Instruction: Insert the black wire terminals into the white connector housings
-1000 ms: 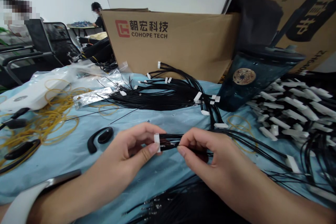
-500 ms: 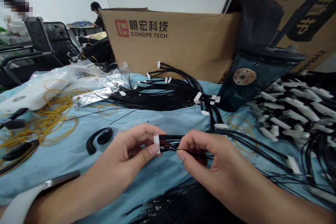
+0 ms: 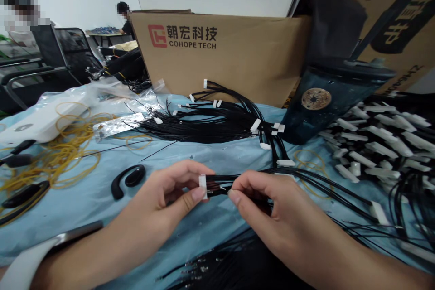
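Between thumb and fingers, my left hand (image 3: pixel 173 190) holds a white connector housing (image 3: pixel 203 186) upright. Black wires (image 3: pixel 220 177) run from its right side, pass behind my right hand and lead toward another white connector (image 3: pixel 379 213). My right hand (image 3: pixel 261 199) is closed in a pinch on a thin black wire (image 3: pixel 222 191) just right of the housing. Small metal terminals show near the wire ends there; whether the pinched wire's end sits inside the housing I cannot tell. Below my hands lies a bundle of loose black wires (image 3: pixel 238 258) with metal tips.
Behind my hands lie more black wire harnesses (image 3: pixel 204 122). A dark blue cup (image 3: pixel 316 108) stands at the right beside a pile of white connectors (image 3: pixel 380 145). Yellow rubber bands (image 3: pixel 78 145) and a black earphone (image 3: pixel 129 179) are at left. A cardboard box (image 3: pixel 220 63) closes off the back.
My right hand's fingertips have shifted very slightly, still pinching the wire. My left hand and the connector housing stay in place.
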A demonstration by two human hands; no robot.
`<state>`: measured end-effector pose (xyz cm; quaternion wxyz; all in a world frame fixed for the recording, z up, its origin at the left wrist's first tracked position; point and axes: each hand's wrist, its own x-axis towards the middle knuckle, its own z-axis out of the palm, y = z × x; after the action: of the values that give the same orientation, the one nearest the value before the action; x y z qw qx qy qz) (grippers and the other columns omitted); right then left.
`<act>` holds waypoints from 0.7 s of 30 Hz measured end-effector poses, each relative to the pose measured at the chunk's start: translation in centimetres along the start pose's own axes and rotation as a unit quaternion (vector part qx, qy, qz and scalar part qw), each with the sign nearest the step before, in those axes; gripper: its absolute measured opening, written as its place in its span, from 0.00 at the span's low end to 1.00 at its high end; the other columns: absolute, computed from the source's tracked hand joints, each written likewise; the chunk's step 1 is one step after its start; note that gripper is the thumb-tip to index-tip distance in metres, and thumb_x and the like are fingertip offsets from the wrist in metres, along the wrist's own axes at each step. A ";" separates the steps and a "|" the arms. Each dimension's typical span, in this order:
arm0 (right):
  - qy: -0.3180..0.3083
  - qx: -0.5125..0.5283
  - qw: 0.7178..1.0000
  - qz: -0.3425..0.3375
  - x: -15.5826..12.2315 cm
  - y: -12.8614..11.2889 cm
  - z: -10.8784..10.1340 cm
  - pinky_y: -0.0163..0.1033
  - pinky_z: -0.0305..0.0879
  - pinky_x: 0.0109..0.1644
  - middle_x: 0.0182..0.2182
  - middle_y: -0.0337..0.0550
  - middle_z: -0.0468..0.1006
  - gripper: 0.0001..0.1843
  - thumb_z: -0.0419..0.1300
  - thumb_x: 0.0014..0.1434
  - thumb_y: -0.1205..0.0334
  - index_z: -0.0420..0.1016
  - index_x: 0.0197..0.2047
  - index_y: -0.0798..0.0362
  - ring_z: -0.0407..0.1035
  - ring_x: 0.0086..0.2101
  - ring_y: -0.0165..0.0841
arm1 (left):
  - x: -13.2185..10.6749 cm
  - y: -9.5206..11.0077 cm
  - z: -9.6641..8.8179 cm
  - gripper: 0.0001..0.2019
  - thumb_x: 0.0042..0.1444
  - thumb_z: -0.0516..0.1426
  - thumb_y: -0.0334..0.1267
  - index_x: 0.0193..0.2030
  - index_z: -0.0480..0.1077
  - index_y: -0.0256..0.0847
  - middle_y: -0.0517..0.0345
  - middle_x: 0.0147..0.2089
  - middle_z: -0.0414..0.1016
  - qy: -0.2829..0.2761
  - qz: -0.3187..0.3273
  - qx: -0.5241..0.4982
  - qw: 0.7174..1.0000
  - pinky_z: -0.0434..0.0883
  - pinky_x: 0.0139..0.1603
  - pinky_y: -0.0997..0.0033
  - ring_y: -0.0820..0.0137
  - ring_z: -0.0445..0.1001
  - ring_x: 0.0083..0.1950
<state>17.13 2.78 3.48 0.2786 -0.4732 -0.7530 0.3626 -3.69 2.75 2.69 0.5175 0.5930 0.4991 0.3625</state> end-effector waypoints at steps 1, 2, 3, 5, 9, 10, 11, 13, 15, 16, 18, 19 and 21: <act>0.001 -0.002 1.000 0.001 0.0 0.0 0.0 0.32 0.52 0.23 0.20 0.33 0.68 0.12 0.54 0.64 0.68 0.72 0.29 0.52 0.60 0.22 0.26 | 0.0 0.0 0.0 0.06 0.62 0.63 0.41 0.44 0.79 0.46 0.62 0.33 0.81 -0.002 0.001 0.001 1.000 0.69 0.37 0.72 0.67 0.76 0.36; 0.000 -0.003 1.000 0.001 0.0 0.0 0.0 0.32 0.52 0.23 0.20 0.33 0.68 0.12 0.54 0.64 0.68 0.72 0.28 0.52 0.60 0.22 0.26 | 0.0 0.1 0.0 0.06 0.62 0.63 0.40 0.44 0.79 0.46 0.62 0.33 0.81 -0.004 0.000 0.003 1.000 0.69 0.37 0.72 0.67 0.76 0.36; -0.001 -0.003 1.000 0.003 0.0 0.0 0.0 0.32 0.52 0.23 0.21 0.33 0.68 0.12 0.54 0.64 0.68 0.72 0.28 0.52 0.60 0.22 0.26 | 0.1 0.1 0.0 0.06 0.61 0.63 0.40 0.43 0.79 0.46 0.62 0.33 0.81 -0.002 -0.001 0.004 1.000 0.69 0.37 0.72 0.67 0.76 0.36; -0.005 -0.002 1.000 0.007 0.0 0.0 0.0 0.32 0.52 0.23 0.20 0.33 0.68 0.12 0.54 0.64 0.68 0.72 0.28 0.52 0.59 0.23 0.27 | 0.1 0.2 0.0 0.06 0.60 0.64 0.40 0.43 0.79 0.45 0.61 0.33 0.81 -0.001 -0.006 0.008 1.000 0.69 0.37 0.71 0.66 0.77 0.36; -0.016 0.005 1.000 0.013 0.0 0.0 -0.1 0.32 0.52 0.23 0.21 0.33 0.67 0.12 0.54 0.64 0.68 0.72 0.28 0.52 0.59 0.23 0.26 | 0.1 -0.1 -0.1 0.06 0.63 0.63 0.41 0.45 0.80 0.47 0.62 0.34 0.82 0.000 0.002 0.005 1.000 0.69 0.38 0.72 0.68 0.77 0.37; -0.020 0.007 1.000 0.014 0.0 0.1 -0.1 0.32 0.51 0.23 0.21 0.33 0.67 0.12 0.54 0.64 0.68 0.71 0.28 0.52 0.58 0.23 0.26 | 0.0 -0.3 -0.2 0.06 0.63 0.63 0.42 0.45 0.80 0.48 0.62 0.35 0.82 0.000 0.004 0.005 1.000 0.69 0.38 0.73 0.68 0.77 0.38; -0.022 0.009 1.000 0.016 0.0 0.1 -0.1 0.32 0.51 0.23 0.20 0.32 0.66 0.12 0.55 0.64 0.68 0.71 0.28 0.52 0.58 0.23 0.26 | 0.0 -0.4 -0.2 0.06 0.64 0.63 0.42 0.45 0.80 0.48 0.62 0.35 0.82 0.002 0.008 0.003 1.000 0.70 0.39 0.73 0.68 0.77 0.38; -0.027 0.012 0.999 0.019 0.0 0.2 0.0 0.32 0.50 0.23 0.20 0.32 0.65 0.12 0.55 0.63 0.68 0.70 0.27 0.52 0.57 0.22 0.26 | -0.1 -0.6 -0.3 0.06 0.64 0.63 0.41 0.45 0.81 0.48 0.61 0.36 0.82 -0.001 0.012 0.002 1.000 0.70 0.39 0.72 0.67 0.77 0.38; -0.033 0.016 0.999 0.023 -0.1 0.1 0.0 0.32 0.50 0.24 0.20 0.32 0.65 0.12 0.55 0.63 0.68 0.70 0.27 0.52 0.57 0.22 0.25 | -0.2 -0.7 -0.3 0.05 0.64 0.63 0.41 0.45 0.81 0.48 0.62 0.35 0.82 -0.004 0.014 0.000 1.000 0.70 0.39 0.72 0.68 0.77 0.38; -0.035 0.020 0.999 0.024 -0.1 0.1 0.0 0.32 0.50 0.24 0.20 0.32 0.65 0.12 0.55 0.64 0.68 0.70 0.28 0.53 0.56 0.22 0.25 | -0.2 -0.7 -0.3 0.05 0.64 0.64 0.41 0.44 0.81 0.49 0.62 0.35 0.82 -0.007 0.014 -0.002 1.000 0.70 0.38 0.73 0.68 0.77 0.37; -0.036 0.030 0.999 0.026 0.0 0.0 0.0 0.32 0.50 0.23 0.20 0.32 0.65 0.11 0.55 0.64 0.67 0.71 0.28 0.53 0.56 0.22 0.25 | -0.2 -0.8 -0.3 0.05 0.64 0.64 0.41 0.44 0.81 0.49 0.63 0.34 0.82 -0.007 0.015 -0.006 1.000 0.70 0.38 0.73 0.68 0.77 0.37; -0.034 0.037 0.998 0.024 0.0 0.0 0.0 0.32 0.50 0.23 0.20 0.32 0.64 0.11 0.55 0.64 0.67 0.70 0.28 0.53 0.56 0.22 0.25 | -0.2 -0.8 -0.3 0.05 0.63 0.64 0.41 0.44 0.81 0.50 0.63 0.34 0.82 -0.004 0.015 -0.009 1.000 0.70 0.38 0.74 0.68 0.77 0.37; -0.027 0.049 0.998 0.020 0.1 0.0 0.0 0.32 0.50 0.24 0.20 0.31 0.64 0.11 0.55 0.63 0.68 0.69 0.28 0.52 0.56 0.23 0.25 | -0.2 -0.8 -0.2 0.05 0.63 0.64 0.41 0.44 0.81 0.49 0.63 0.34 0.82 0.001 0.017 -0.012 1.000 0.69 0.38 0.74 0.68 0.77 0.37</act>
<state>17.14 2.88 3.49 0.2737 -0.4636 -0.7322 0.4173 -4.09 2.59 1.98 0.5176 0.5947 0.4854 0.3779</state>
